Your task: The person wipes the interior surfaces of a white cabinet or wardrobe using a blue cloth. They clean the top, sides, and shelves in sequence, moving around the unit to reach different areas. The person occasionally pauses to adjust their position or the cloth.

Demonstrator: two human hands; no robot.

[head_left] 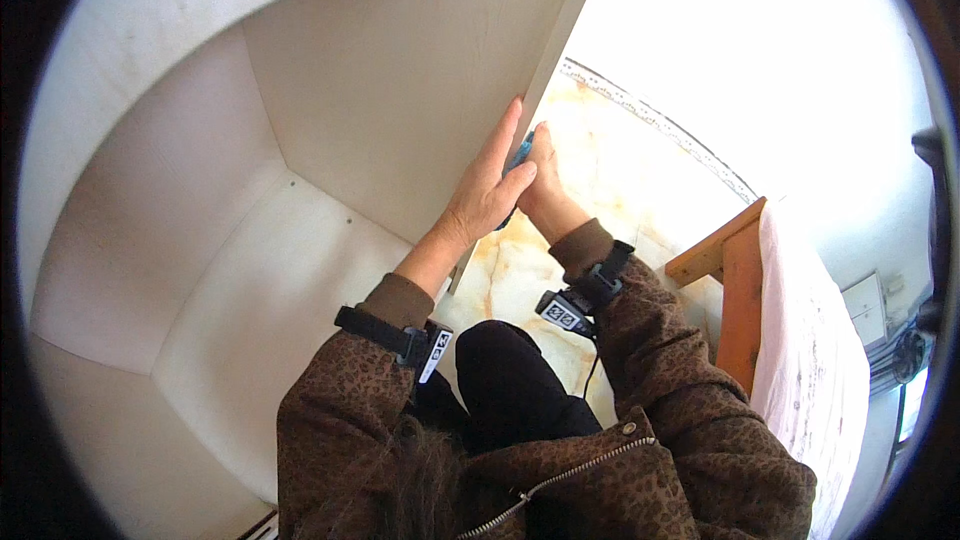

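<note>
While the left hand (486,192) lies along the front edge of the upright pale panel (410,70), its fingers straight, its thumb spread and nothing clasped in them, the right hand (543,180) sits just beside it on the panel's outer side; a small blue object (523,149) shows between the two hands near that edge, but the right hand's fingers are mostly hidden, so I cannot tell whether they grip it

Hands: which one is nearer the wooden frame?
The right hand, beyond the panel's edge, toward the wooden frame; the left hand is farther left, overlapping the panel's broad face.
</note>
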